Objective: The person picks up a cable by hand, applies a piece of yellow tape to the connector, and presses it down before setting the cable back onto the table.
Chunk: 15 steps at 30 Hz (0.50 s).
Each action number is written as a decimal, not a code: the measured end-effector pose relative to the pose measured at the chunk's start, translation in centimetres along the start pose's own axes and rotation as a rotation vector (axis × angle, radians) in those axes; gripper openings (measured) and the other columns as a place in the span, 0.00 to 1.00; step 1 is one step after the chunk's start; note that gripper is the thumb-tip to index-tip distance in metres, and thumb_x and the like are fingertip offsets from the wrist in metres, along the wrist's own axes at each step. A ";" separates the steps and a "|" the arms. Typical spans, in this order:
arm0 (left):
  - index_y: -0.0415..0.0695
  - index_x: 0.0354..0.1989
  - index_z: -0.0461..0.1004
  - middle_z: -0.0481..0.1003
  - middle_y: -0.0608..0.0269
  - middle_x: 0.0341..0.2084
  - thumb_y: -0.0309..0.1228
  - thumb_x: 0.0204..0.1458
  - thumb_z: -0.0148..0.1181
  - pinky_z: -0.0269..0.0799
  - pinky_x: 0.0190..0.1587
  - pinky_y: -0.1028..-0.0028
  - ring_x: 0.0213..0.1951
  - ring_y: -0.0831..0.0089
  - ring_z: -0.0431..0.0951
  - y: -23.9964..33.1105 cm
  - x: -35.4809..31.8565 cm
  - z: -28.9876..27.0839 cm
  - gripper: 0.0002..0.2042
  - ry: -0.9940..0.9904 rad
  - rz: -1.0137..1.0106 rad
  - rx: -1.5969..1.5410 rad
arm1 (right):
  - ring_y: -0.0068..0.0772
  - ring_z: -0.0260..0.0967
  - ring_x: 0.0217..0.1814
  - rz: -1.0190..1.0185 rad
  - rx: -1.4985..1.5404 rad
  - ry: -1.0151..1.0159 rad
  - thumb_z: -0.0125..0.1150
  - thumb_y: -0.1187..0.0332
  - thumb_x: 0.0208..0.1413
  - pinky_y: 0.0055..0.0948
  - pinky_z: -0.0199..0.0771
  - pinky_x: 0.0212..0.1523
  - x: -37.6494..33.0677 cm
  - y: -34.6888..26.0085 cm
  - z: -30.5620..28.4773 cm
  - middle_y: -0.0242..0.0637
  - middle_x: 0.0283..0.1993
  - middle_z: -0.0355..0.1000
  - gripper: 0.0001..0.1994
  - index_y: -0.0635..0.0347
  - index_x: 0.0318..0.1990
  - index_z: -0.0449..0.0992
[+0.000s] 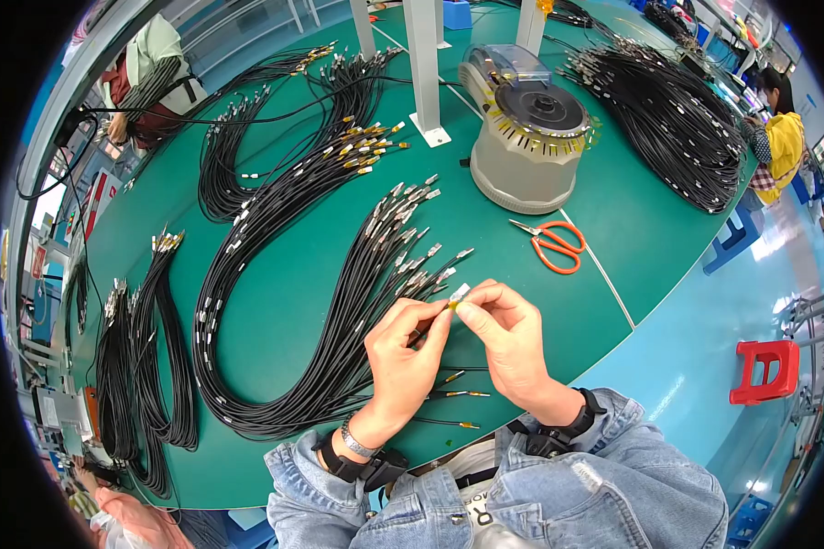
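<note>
Both my hands meet over the green table (485, 229), pinching the end of one black cable. The cable's silvery connector (460, 293), with a bit of yellow tape below it, sticks up between my fingertips. My left hand (406, 352) grips the cable just under the connector, and my right hand (508, 343) presses thumb and finger on the taped part. Left of my hands curves a large bundle of black cables (330, 366) with metal connectors. Several loose cable ends with yellow bands (467, 394) lie beneath my hands.
Orange-handled scissors (557, 247) lie beyond my right hand. A round tape dispenser (531, 146) with yellow strips stands behind them, near a white post (423, 73). More cable bundles lie at left (160, 366) and far right (673, 128). Co-workers sit around the table; a red stool (764, 372) stands on the floor.
</note>
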<state>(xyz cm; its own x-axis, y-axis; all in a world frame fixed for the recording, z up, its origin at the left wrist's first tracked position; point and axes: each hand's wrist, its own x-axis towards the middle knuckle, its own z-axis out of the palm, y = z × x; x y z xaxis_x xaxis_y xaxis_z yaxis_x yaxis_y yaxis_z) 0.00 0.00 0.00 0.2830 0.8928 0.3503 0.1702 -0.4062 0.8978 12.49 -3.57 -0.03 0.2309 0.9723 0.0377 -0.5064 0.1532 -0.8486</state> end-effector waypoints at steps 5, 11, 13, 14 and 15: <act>0.34 0.33 0.72 0.70 0.63 0.27 0.17 0.48 0.57 0.63 0.18 0.85 0.20 0.84 0.69 -0.1 -0.3 0.1 0.04 0.049 0.000 -0.049 | 0.19 0.64 0.37 -0.022 0.035 0.039 0.58 0.77 0.52 0.21 0.65 0.41 0.0 0.7 0.8 0.31 0.34 0.69 0.02 0.65 0.33 0.72; 0.32 0.32 0.71 0.69 0.63 0.27 0.17 0.48 0.56 0.63 0.18 0.86 0.20 0.84 0.69 0.1 -0.5 0.2 0.03 0.062 -0.053 -0.073 | 0.19 0.64 0.36 -0.049 0.056 0.076 0.58 0.77 0.52 0.20 0.65 0.40 0.0 1.0 1.0 0.31 0.34 0.68 0.02 0.65 0.32 0.72; 0.32 0.32 0.71 0.69 0.63 0.27 0.17 0.48 0.56 0.63 0.18 0.86 0.20 0.84 0.69 0.1 -0.5 0.2 0.03 0.062 -0.049 -0.073 | 0.19 0.64 0.36 -0.044 0.058 0.081 0.58 0.76 0.52 0.20 0.65 0.40 0.0 1.0 1.1 0.31 0.34 0.68 0.02 0.66 0.32 0.72; 0.32 0.32 0.71 0.69 0.63 0.27 0.17 0.48 0.56 0.63 0.18 0.86 0.20 0.85 0.69 0.1 -0.5 0.2 0.03 0.063 -0.046 -0.074 | 0.19 0.64 0.36 -0.039 0.059 0.085 0.58 0.76 0.52 0.20 0.65 0.40 0.0 1.0 1.1 0.31 0.34 0.68 0.02 0.66 0.32 0.72; 0.32 0.32 0.71 0.69 0.63 0.27 0.17 0.48 0.56 0.63 0.18 0.86 0.20 0.85 0.69 0.0 -0.5 0.2 0.03 0.064 -0.043 -0.074 | 0.19 0.64 0.36 -0.033 0.060 0.089 0.58 0.76 0.52 0.20 0.65 0.40 0.0 1.0 1.2 0.31 0.34 0.68 0.02 0.66 0.32 0.72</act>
<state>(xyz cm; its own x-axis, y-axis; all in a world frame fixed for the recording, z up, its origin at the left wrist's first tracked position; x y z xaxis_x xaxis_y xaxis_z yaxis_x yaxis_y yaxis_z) 0.08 -0.51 -0.23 0.2155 0.9207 0.3253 0.1098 -0.3539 0.9288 11.03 -3.18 -0.24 0.3198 0.9474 0.0156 -0.5457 0.1976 -0.8143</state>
